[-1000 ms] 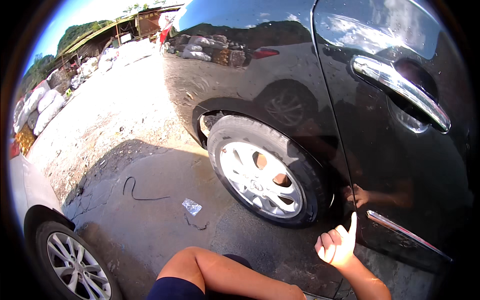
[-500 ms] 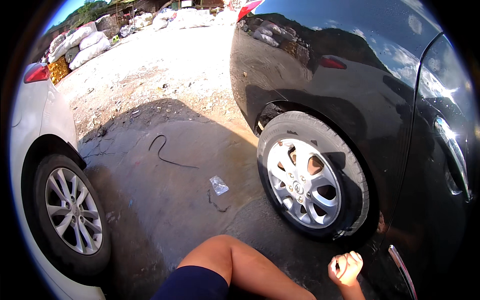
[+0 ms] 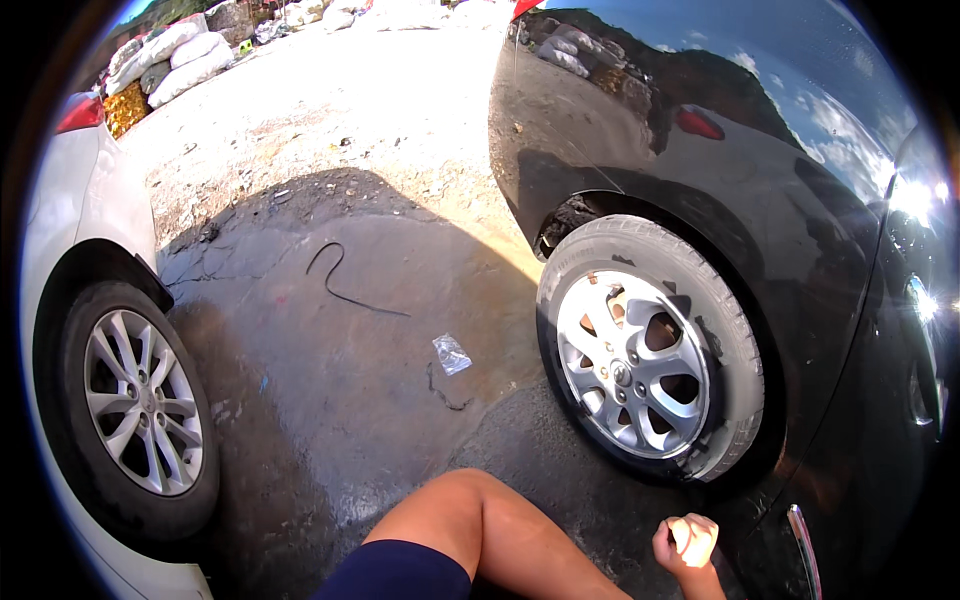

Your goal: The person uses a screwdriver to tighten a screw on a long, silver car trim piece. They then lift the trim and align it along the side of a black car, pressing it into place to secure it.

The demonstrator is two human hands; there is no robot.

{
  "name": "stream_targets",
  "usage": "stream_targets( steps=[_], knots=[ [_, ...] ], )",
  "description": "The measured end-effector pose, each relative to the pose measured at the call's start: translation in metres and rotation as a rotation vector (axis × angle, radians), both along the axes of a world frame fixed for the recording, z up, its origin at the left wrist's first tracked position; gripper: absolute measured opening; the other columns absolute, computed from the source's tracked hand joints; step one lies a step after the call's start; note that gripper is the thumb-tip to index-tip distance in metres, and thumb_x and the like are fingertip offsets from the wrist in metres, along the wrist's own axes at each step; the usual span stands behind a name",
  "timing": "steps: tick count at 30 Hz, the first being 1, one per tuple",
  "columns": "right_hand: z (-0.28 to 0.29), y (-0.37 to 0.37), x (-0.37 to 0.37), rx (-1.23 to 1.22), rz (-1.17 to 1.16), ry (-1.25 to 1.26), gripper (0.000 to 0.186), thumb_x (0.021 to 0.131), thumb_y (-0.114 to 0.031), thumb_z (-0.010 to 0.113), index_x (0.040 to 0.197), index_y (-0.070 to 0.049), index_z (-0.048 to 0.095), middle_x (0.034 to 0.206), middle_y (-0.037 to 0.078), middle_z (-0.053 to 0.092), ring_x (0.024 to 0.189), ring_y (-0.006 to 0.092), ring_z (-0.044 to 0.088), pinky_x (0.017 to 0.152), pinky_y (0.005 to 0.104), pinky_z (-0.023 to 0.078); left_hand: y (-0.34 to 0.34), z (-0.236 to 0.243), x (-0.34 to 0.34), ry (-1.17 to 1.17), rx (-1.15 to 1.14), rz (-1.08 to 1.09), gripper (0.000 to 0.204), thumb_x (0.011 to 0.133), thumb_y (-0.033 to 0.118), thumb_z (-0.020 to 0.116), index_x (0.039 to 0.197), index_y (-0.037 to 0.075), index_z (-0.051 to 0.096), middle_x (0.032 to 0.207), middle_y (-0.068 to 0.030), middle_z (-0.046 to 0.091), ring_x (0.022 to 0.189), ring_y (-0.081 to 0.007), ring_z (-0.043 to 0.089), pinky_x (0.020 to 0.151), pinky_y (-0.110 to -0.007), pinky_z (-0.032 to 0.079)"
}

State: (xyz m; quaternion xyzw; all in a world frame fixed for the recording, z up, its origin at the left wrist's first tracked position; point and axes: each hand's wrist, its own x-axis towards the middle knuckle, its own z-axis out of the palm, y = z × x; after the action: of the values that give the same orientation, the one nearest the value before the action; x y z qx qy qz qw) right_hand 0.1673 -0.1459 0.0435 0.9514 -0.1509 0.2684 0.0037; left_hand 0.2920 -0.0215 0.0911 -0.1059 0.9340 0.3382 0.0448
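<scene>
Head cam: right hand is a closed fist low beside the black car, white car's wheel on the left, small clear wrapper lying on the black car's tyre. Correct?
Not quite. In the head view the wrapper lies on the ground between the cars, clear of the tyre. The right hand is fisted beside the black car; white car's wheel is left.

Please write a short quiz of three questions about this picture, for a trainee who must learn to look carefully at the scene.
1. True or false: the right hand is closed in a fist, low beside the black car.
2. Which thing lies on the ground between the two cars? A) a small clear plastic wrapper B) a red bucket C) a spare tyre
3. Fill in: the car at the left edge of the view is ____ in colour.

Key
1. True. It is a fist, near the rear wheel.
2. A. The wrapper lies on the wet ground, with a thin dark cord farther off.
3. White: the white car.
</scene>
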Motion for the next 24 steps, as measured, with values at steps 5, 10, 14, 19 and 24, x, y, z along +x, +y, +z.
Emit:
stream_targets(
  steps=[5, 10, 14, 19, 24],
  knots=[
    [-0.013, 0.003, 0.0, -0.004, -0.024, 0.101, 0.017, 0.063, -0.008, 0.072, 0.066, -0.011, 0.055, 0.052, 0.004, 0.051, 0.041, 0.0234, 0.052, 0.043, 0.0341, 0.043, 0.0, -0.001, 0.014, 0.004, 0.001, 0.033, 0.029, 0.085, 0.023, 0.07, 0.105, 0.004, 0.076, 0.108, -0.0214, 0.073, 0.101, -0.0364, 0.07, 0.084, -0.051, 0.055],
    [-0.023, 0.022, 0.01, 0.145, -0.062, 0.207, 0.013, 0.076, -0.012, 0.071, 0.067, -0.009, 0.062, 0.057, 0.007, 0.059, 0.049, 0.0256, 0.06, 0.048, 0.0384, 0.048, 0.0, -0.003, 0.034, 0.018, 0.024, 0.07, 0.029, 0.085, 0.022, 0.069, 0.106, 0.004, 0.077, 0.109, -0.021, 0.073, 0.101, -0.0357, 0.07, 0.083, -0.051, 0.056],
    [-0.028, 0.041, 0.011, 0.301, -0.117, 0.349, 0.008, 0.081, -0.011, 0.073, 0.078, -0.007, 0.067, 0.063, 0.013, 0.062, 0.056, 0.0322, 0.062, 0.054, 0.0438, 0.051, -0.008, -0.007, 0.051, 0.083, 0.007, 0.031, 0.028, 0.085, 0.021, 0.069, 0.106, 0.004, 0.077, 0.109, -0.0207, 0.073, 0.101, -0.0352, 0.07, 0.082, -0.051, 0.056],
    [-0.026, 0.053, 0.035, 0.642, -0.177, 0.486, 0.015, 0.084, -0.013, 0.071, 0.073, -0.008, 0.061, 0.063, 0.015, 0.06, 0.056, 0.0347, 0.059, 0.054, 0.0455, 0.046, -0.016, -0.008, 0.075, 0.14, -0.024, 0.017, 0.028, 0.085, 0.02, 0.068, 0.106, 0.004, 0.077, 0.109, -0.0203, 0.073, 0.101, -0.0345, 0.071, 0.081, -0.051, 0.056],
    [-0.028, 0.048, 0.056, 0.781, -0.36, 0.528, 0.015, 0.086, -0.015, 0.069, 0.075, -0.006, 0.063, 0.065, 0.018, 0.06, 0.059, 0.0364, 0.06, 0.056, 0.047, 0.046, -0.031, -0.007, 0.098, 0.179, -0.036, 0.041, 0.028, 0.085, 0.019, 0.068, 0.106, 0.004, 0.077, 0.109, -0.0199, 0.073, 0.1, -0.0339, 0.071, 0.08, -0.051, 0.057]
  ],
)
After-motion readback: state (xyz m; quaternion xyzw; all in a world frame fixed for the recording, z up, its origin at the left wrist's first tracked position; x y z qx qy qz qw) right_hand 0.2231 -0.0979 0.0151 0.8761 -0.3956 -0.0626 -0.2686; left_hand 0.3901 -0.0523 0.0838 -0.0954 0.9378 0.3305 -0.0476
